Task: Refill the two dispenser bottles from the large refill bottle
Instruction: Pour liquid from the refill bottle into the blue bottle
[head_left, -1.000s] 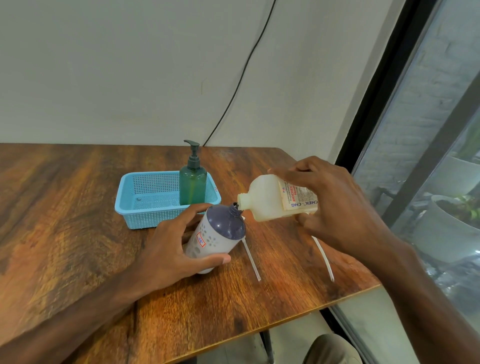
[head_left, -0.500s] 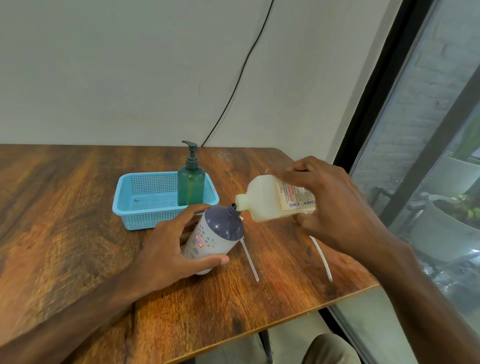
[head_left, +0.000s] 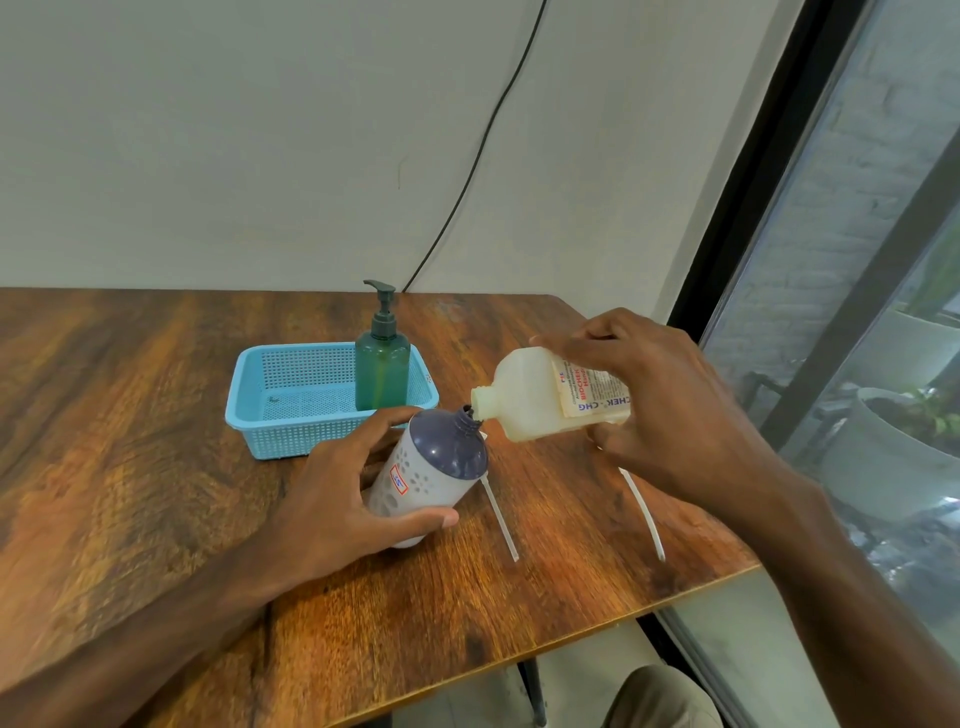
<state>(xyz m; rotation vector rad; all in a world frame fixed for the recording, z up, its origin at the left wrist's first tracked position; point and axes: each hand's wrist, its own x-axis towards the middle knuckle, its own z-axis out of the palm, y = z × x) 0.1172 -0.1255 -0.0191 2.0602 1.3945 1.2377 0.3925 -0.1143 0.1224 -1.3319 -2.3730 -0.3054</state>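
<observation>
My left hand (head_left: 332, 501) grips a white dispenser bottle (head_left: 431, 467) with a dark purple top, tilted toward the right, its neck open. My right hand (head_left: 670, 405) holds the cream-coloured refill bottle (head_left: 535, 402) tipped on its side, its open mouth touching the dispenser's neck. A green pump dispenser bottle (head_left: 383, 364) stands upright in the right end of a blue plastic basket (head_left: 291, 400), with its pump fitted.
Two white pump tubes lie on the wooden table (head_left: 130, 441): one (head_left: 500, 519) just right of the white bottle, another (head_left: 647, 514) near the right edge. A black cable (head_left: 467, 171) runs down the wall. A window frame (head_left: 769, 208) stands at the right.
Both hands hold the same grips. The refill bottle has tipped slightly further, its mouth settling onto the dispenser's neck. The view has shifted a little.
</observation>
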